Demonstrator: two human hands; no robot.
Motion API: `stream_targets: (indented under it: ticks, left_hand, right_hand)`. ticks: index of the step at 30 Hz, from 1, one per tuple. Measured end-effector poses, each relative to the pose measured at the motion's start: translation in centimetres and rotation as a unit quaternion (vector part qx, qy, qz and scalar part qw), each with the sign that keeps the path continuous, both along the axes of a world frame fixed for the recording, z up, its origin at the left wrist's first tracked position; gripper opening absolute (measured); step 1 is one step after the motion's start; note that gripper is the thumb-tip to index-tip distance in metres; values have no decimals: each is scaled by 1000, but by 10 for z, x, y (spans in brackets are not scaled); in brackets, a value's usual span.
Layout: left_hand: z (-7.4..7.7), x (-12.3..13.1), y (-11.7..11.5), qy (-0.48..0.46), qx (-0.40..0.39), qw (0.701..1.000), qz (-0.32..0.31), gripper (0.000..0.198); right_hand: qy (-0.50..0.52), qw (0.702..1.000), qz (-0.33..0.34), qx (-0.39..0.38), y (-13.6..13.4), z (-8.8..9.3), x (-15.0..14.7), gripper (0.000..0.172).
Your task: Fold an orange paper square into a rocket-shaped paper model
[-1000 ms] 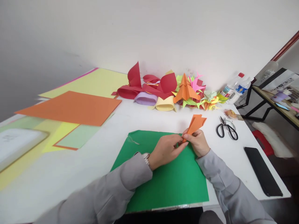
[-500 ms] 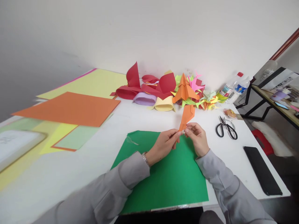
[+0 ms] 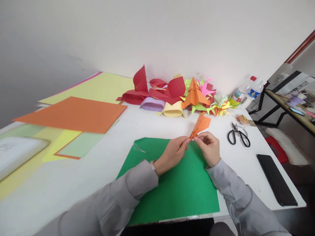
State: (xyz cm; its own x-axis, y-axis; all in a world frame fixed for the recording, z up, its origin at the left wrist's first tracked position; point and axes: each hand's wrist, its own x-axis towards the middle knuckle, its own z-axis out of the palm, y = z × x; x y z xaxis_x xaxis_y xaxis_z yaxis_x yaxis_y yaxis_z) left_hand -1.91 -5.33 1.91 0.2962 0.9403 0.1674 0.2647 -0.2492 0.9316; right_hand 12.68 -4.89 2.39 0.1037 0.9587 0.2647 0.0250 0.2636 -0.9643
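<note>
Between my hands is a folded piece of orange paper (image 3: 200, 124), its wider end pointing away from me toward the back of the table. My left hand (image 3: 173, 151) pinches its narrow near end between thumb and fingers. From the other side my right hand (image 3: 208, 147) grips the same end with thumb and fingertips, close to the left. The fingers hide the paper's lowest part. Below both hands lies a green sheet (image 3: 177, 186) at the table's front edge.
Folded paper pieces, among them an orange plane (image 3: 195, 96) and red curled shapes (image 3: 137, 90), line the wall. Scissors (image 3: 238, 134), a black phone-like slab (image 3: 277, 180) and plastic bottles (image 3: 243, 91) are at right. An orange sheet (image 3: 73, 114) and a white box-like object (image 3: 19, 154) are at left.
The folded orange paper has turned and tipped to the right, showing its folds from another side. Both hands have stayed nearly in place, with the right thumb shifted slightly.
</note>
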Motion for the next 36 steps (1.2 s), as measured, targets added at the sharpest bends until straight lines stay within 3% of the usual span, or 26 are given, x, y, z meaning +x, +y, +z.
stream_targets:
  ticks: [7,10,13,17,22,26,29,36]
  left_hand:
    - [-5,-2,0,107,151,983,8,32]
    - [-8,-3,-2,163,210,964,7,28]
    - [-8,-3,-3,194,216,957,14,27]
    - [-9,-3,-3,94,171,980,25,28]
    - [-7,-3,-1,-57,92,993,53,35]
    - [1,-4,-4,-121,81,988,56,27]
    - [7,-4,-5,-178,52,982,41,22]
    - [6,-5,3,-276,-160,948,-13,44]
  right_hand:
    - [29,995,41,-88,4,-3,1,19]
    - [28,996,43,-74,5,-5,2,16]
    - [12,998,37,-39,5,-6,2,10]
    - [26,999,39,-25,5,-6,2,5]
    - [88,995,35,-29,6,-12,8,21]
    - [125,985,97,-66,8,-25,19,33]
    - [98,981,148,-72,10,-35,28,37]
    - [34,979,185,-74,12,-33,31,36]
